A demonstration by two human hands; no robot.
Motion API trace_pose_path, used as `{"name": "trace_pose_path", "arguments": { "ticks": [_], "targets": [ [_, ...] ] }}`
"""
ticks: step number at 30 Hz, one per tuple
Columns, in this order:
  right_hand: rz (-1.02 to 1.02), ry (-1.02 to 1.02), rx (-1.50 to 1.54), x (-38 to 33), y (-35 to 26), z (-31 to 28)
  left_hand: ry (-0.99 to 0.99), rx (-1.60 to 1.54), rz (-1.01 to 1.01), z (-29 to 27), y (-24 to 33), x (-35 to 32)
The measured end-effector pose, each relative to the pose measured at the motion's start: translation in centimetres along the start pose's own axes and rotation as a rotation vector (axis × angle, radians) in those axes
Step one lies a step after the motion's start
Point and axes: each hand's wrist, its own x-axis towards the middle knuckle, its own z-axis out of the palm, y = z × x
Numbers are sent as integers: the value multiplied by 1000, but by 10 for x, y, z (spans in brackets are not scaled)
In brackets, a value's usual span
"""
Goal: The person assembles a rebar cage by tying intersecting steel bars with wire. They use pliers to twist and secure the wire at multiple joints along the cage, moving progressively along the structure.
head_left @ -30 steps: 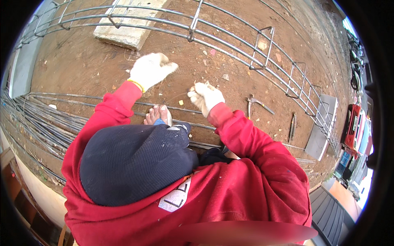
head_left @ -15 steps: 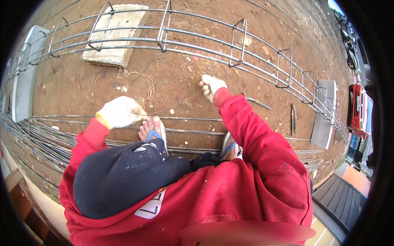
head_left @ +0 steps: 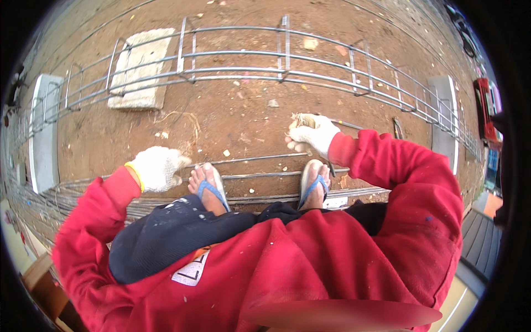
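Both of my hands wear white knit gloves. My left hand (head_left: 159,169) hovers just above the rods by my left foot, its fingers drawn together. Whatever sits between those fingertips is too blurred to make out. My right hand (head_left: 313,135) is closed in front of my right foot, with a tuft of thin tan strands (head_left: 301,120) showing at its fingers. Thin steel rods (head_left: 260,158) lie across the ground under and before my sandals. Beyond my hands stretches a long rebar cage (head_left: 238,53) of lengthwise bars and rectangular stirrups.
Grey blocks stand under the cage at left (head_left: 45,135) and right (head_left: 444,88). A pale concrete slab (head_left: 141,69) lies beneath it. Loose tan strands (head_left: 194,124) and a short dark bar (head_left: 347,124) rest on the dirt. A red vehicle part (head_left: 485,110) shows far right.
My right hand has come back toward my right foot, and the tan strands now show at its fingers. My left hand has shifted slightly in the view, which itself has moved.
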Motion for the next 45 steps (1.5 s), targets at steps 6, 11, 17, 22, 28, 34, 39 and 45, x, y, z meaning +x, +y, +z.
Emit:
{"name": "trace_pose_path", "arguments": {
  "ticks": [6, 11, 17, 22, 28, 34, 39, 45],
  "targets": [
    [-158, -8, -94, -68, -25, -36, 23, -508, 288, -82, 102, 111],
    [-563, 333, -647, -59, -7, -82, 115, -1776, 219, -57, 180, 212],
    [-608, 324, -358, -54, 9, -127, 1163, -746, 172, -22, 217, 277],
    [-597, 184, -320, -56, -20, -139, 687, -1554, 42, -18, 215, 284],
    [-782, 405, -682, -82, -56, -177, 763, -1761, -111, -35, 235, 279],
    [-882, 661, -985, -85, -72, -200, 922, -1761, -113, -61, 248, 287],
    [-973, 646, -999, -62, -81, -193, 1012, -1775, -158, -73, 252, 307],
    [-1140, 615, -1192, -38, -92, -176, 1229, -1583, 70, -79, 250, 326]
  ]
}}
